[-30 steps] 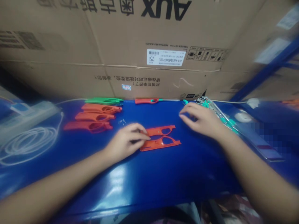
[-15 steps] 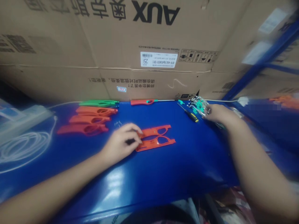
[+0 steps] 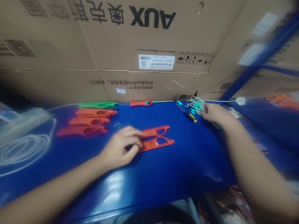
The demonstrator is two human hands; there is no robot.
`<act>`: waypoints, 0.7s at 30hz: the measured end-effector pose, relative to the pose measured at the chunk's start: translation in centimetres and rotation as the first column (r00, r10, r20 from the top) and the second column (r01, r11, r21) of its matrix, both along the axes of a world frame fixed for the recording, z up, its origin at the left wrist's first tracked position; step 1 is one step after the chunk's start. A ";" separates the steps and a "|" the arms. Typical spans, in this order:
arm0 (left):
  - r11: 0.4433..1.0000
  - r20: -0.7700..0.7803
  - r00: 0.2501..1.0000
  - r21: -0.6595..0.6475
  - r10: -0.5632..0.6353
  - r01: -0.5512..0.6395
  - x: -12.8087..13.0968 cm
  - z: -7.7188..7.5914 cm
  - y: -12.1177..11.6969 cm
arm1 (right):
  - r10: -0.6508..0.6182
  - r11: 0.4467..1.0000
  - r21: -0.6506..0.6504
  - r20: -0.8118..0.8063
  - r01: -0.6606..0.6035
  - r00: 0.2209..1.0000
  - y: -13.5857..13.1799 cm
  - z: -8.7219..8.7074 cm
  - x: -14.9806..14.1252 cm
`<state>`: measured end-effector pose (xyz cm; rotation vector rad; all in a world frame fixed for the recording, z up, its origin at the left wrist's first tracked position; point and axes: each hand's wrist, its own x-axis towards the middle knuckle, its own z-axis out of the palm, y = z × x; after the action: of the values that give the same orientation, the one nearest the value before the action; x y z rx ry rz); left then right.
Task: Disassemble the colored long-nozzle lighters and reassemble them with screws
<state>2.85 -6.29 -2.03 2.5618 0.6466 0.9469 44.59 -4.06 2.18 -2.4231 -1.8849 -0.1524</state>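
Two orange lighter shell halves (image 3: 161, 142) lie side by side on the blue table, hollow sides up. My left hand (image 3: 123, 144) is at their left ends, fingers curled with the tips on the plastic, covering those ends. At the back right, my right hand (image 3: 213, 113) is at a pile of metal lighter rods with teal parts (image 3: 197, 105). Its fingertips are hidden among the rods. Just left of the pile lies a screwdriver (image 3: 191, 116) with a black and yellow handle. An assembled orange lighter (image 3: 141, 103) rests along the back edge.
Orange lighter shells (image 3: 90, 121) and green ones (image 3: 99, 105) are lined up at the left. Small wire pieces (image 3: 117, 125) lie beside them. A coiled white cable (image 3: 25, 149) and a power strip (image 3: 28, 119) are far left. A cardboard box (image 3: 105, 46) stands behind.
My right hand has moved right and down into the rod pile, uncovering the screwdriver. My left hand has stayed at the shell halves. The view has shifted slightly.
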 end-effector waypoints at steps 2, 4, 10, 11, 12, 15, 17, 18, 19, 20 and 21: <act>1.000 -0.059 0.998 -0.009 -0.019 0.019 0.2 0.0 0.0 | -0.018 1.000 -0.019 0.006 0.018 1.000 -0.1 0.4 -0.9; 1.000 -0.144 0.989 -0.010 -0.031 0.030 0.4 0.0 0.1 | -0.030 0.999 -0.013 0.011 0.031 0.999 -0.3 0.8 -1.9; 0.994 -0.344 0.939 0.088 -0.033 0.067 0.1 0.0 0.4 | 0.223 0.963 0.172 -0.068 -0.208 0.973 -1.2 1.3 -4.8; 0.989 -0.361 0.932 0.128 -0.023 0.074 0.0 0.1 0.5 | 0.292 0.941 0.199 -0.075 -0.273 0.953 -1.4 1.3 -5.3; 0.983 -0.374 0.927 0.164 -0.014 0.081 -0.2 0.2 0.5 | 0.355 0.917 0.221 -0.075 -0.332 0.932 -1.5 1.2 -5.9; 0.969 -0.405 0.914 0.225 -0.004 0.103 -0.7 0.6 0.8 | 0.502 0.848 0.252 -0.098 -0.466 0.859 -2.1 0.9 -7.7; 0.967 -0.430 0.903 0.224 -0.014 0.121 -1.0 0.9 1.0 | 0.578 0.807 0.255 -0.158 -0.532 0.801 -2.5 0.6 -9.0; 0.968 -0.443 0.897 0.219 -0.015 0.124 -1.2 1.0 1.0 | 0.609 0.788 0.254 -0.189 -0.561 0.771 -2.8 0.4 -9.5; 0.969 -0.454 0.891 0.213 -0.012 0.121 -1.4 1.2 1.0 | 0.637 0.768 0.255 -0.211 -0.588 0.741 -3.0 0.2 -10.1; 0.971 -0.464 0.886 0.208 -0.007 0.117 -1.6 1.3 1.0 | 0.666 0.745 0.257 -0.225 -0.616 0.712 -3.3 0.1 -10.6; 0.972 -0.471 0.882 0.206 -0.001 0.111 -1.7 1.4 1.0 | 0.693 0.720 0.261 -0.234 -0.643 0.682 -3.6 -0.1 -11.1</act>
<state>1.13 -5.25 -0.62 3.0312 0.6074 0.3882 33.45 -7.66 2.13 -1.3930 -2.3328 0.1232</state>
